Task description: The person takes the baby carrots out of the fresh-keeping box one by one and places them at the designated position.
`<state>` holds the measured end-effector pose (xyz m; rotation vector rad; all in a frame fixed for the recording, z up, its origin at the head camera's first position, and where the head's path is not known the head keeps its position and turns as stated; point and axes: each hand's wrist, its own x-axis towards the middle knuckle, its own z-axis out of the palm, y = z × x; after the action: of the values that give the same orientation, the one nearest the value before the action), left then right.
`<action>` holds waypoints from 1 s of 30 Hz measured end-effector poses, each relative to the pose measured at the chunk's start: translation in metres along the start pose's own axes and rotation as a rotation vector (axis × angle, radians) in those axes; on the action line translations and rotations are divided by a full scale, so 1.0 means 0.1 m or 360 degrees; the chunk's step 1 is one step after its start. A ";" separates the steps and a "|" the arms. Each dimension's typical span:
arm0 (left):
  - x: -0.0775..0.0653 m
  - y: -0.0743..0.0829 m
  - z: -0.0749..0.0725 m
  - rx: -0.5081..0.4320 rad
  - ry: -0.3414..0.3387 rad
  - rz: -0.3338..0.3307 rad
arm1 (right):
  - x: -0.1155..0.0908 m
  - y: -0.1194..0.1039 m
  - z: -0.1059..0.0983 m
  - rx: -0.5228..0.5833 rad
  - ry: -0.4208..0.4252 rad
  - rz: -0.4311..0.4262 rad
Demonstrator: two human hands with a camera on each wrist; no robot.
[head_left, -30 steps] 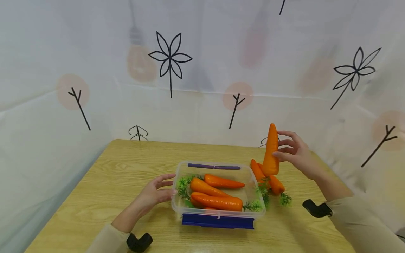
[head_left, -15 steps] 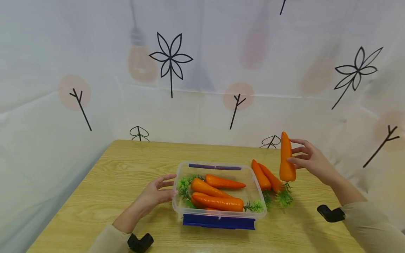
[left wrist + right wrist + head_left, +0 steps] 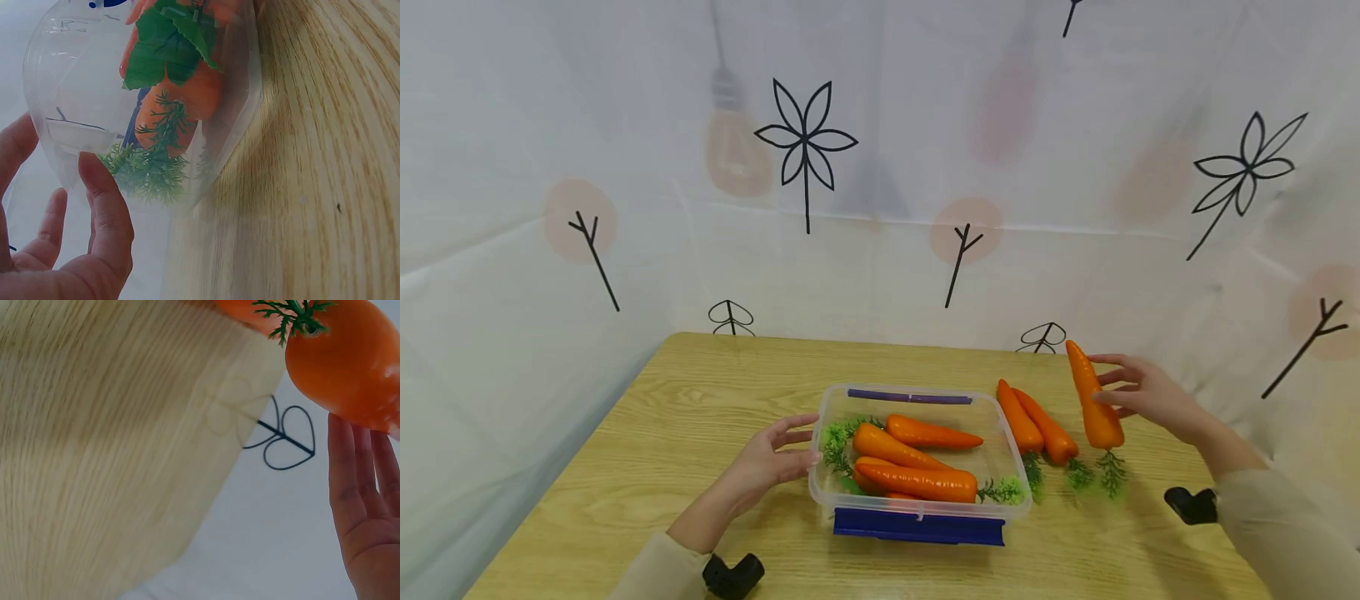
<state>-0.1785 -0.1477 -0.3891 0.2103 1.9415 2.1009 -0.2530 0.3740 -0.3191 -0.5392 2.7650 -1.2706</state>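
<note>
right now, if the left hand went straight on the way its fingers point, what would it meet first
The near end wall of the clear box: the left hand seems to touch it, though exact contact is hard to judge. Beyond that wall lies green foliage.

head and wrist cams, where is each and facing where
Head: worn on the head, facing forward and down at box and held carrot; left hand, right hand, sleeves show.
Left wrist: worn there, facing the box; left hand partly shows.
Right wrist: worn there, facing held carrot; right hand partly shows.
Shared: held carrot, in head and right wrist.
</note>
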 end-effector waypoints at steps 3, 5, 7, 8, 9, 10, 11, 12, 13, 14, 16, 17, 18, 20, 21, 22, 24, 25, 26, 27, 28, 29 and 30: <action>0.00 0.00 -0.01 0.0001 0.0000 0.0002 | 0.06 0.08 0.03 -0.0006 -0.0034 0.0010; -0.01 0.00 -0.01 0.0002 0.0000 0.0000 | 0.10 0.13 0.06 -0.0038 -0.0041 0.0025; -0.01 0.01 -0.02 0.0002 0.0000 -0.0004 | 0.12 0.17 0.09 -0.0046 -0.0079 0.0041; -0.01 0.01 -0.02 0.0005 -0.0001 -0.0004 | 0.14 0.19 0.11 -0.0048 -0.0098 0.0050; 0.00 0.01 -0.02 0.0005 -0.0002 -0.0004 | 0.15 0.21 0.13 -0.0045 -0.0116 0.0060; 0.00 0.01 -0.02 0.0007 -0.0003 -0.0002 | 0.16 0.23 0.15 -0.0032 -0.0133 0.0070; 0.00 0.01 -0.02 0.0008 -0.0005 -0.0003 | 0.17 0.26 0.17 -0.0013 -0.0149 0.0082; 0.00 0.01 -0.02 0.0009 -0.0007 -0.0004 | 0.18 0.28 0.18 0.0008 -0.0163 0.0089; 0.00 0.00 -0.02 0.0012 -0.0010 -0.0002 | 0.19 0.31 0.21 0.0018 -0.0154 0.0100; 0.00 0.00 -0.02 0.0012 -0.0012 0.0000 | 0.20 0.34 0.23 0.0029 -0.0143 0.0117; 0.01 -0.01 -0.02 0.0012 -0.0007 0.0002 | 0.22 0.39 0.27 0.0046 -0.0147 0.0151; 0.01 -0.01 -0.01 0.0012 -0.0004 0.0001 | 0.23 0.41 0.30 0.0055 -0.0153 0.0169; 0.02 -0.02 -0.01 0.0014 0.0001 0.0002 | 0.24 0.44 0.32 0.0058 -0.0159 0.0184; 0.02 -0.02 -0.01 0.0014 0.0008 0.0001 | 0.25 0.47 0.37 0.0065 -0.0179 0.0211; 0.02 -0.02 -0.01 0.0013 0.0012 0.0001 | 0.25 0.48 0.39 0.0066 -0.0191 0.0217; 0.02 -0.02 -0.01 0.0014 0.0012 0.0001 | 0.26 0.49 0.40 0.0074 -0.0199 0.0213; 0.02 -0.02 -0.01 0.0012 0.0005 0.0002 | 0.26 0.51 0.43 0.0075 -0.0204 0.0222; 0.02 -0.02 -0.01 0.0009 0.0000 0.0003 | 0.27 0.51 0.44 0.0076 -0.0203 0.0225; 0.02 -0.02 -0.01 0.0006 -0.0002 0.0005 | 0.28 0.52 0.45 0.0078 -0.0209 0.0228; 0.02 -0.02 -0.01 0.0004 -0.0004 0.0007 | 0.28 0.52 0.46 0.0080 -0.0213 0.0240; 0.02 -0.02 -0.01 0.0004 -0.0006 0.0008 | 0.29 0.53 0.46 0.0087 -0.0219 0.0254; 0.02 -0.02 -0.01 0.0003 -0.0006 0.0009 | 0.30 0.54 0.47 0.0095 -0.0226 0.0268; 0.02 -0.02 -0.01 0.0001 -0.0007 0.0009 | 0.30 0.55 0.47 0.0100 -0.0231 0.0280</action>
<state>-0.1802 -0.1485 -0.3915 0.2207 1.9413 2.1012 -0.2883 0.3625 -0.3879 -0.3592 2.5799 -1.2232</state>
